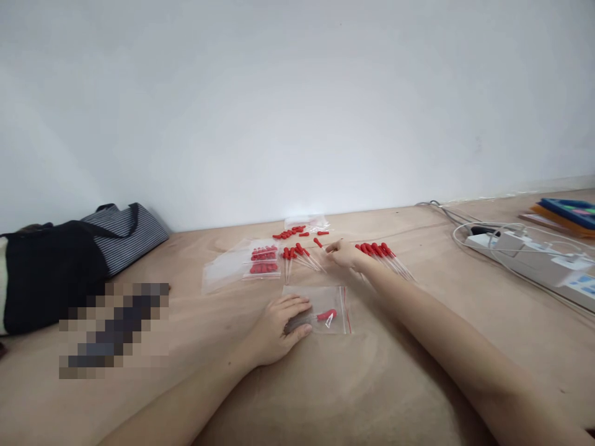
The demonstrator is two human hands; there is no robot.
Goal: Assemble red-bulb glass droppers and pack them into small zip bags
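My left hand (279,328) rests on the left part of a clear zip bag (338,296), fingers stretched out and thumb apart. Inside that bag lies a dropper with a red rubber bulb (326,314); part of its tube is hidden by my fingers. Farther off, my right hand (344,255) is closed, its fingertips pinching a dropper (318,242) whose red bulb points up and left. To its left lies a group of droppers with red bulbs (300,249) and clear tubes. Another row of droppers (374,249) lies to its right, partly behind my forearm.
Filled bags of red bulbs (263,269) lie beside flat clear bags (223,272). Loose red bulbs (288,233) lie near the wall. A power strip (534,263) with cables is at right, near coloured folders (567,214). A black striped bag (60,266) stands at left, by a blurred dark object (116,331).
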